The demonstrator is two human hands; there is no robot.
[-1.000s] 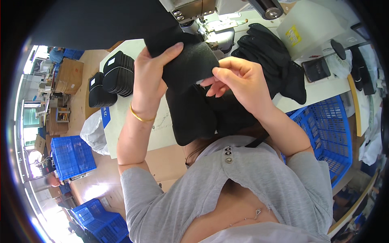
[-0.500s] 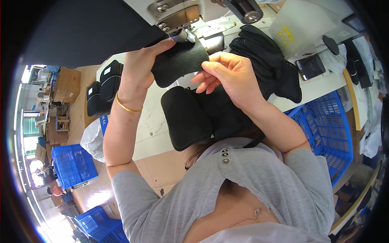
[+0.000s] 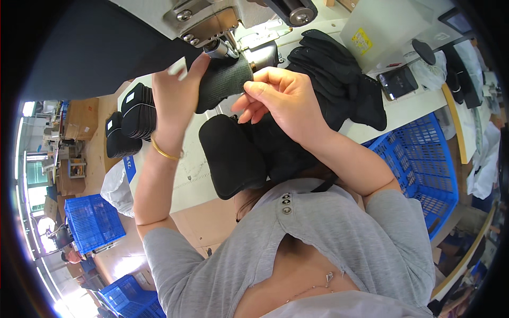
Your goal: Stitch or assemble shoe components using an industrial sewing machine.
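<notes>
A black ribbed fabric piece [image 3: 225, 85] lies under the presser foot [image 3: 220, 49] of a sewing machine [image 3: 212, 24]. My left hand [image 3: 177, 98] grips its left side, thumb along the top edge close to the foot and fingers mostly hidden. A small white scrap [image 3: 178, 69] shows at that hand. My right hand [image 3: 283, 98] pinches the right edge of the piece between thumb and forefinger, with the other fingers curled below. Just under both hands rests a padded black piece [image 3: 230, 156], close to my lap.
A pile of black fabric pieces [image 3: 331, 74] lies right of the machine, beside a dark phone-like device [image 3: 397, 83]. Bundled black pieces [image 3: 139, 111] sit on the left of the white table [image 3: 185, 180]. Blue crates stand at right [image 3: 419, 169] and left [image 3: 95, 222].
The whole view has shifted slightly left. My left hand has turned a little, and the white scrap now shows at it. The right hand keeps its pinch on the fabric edge.
</notes>
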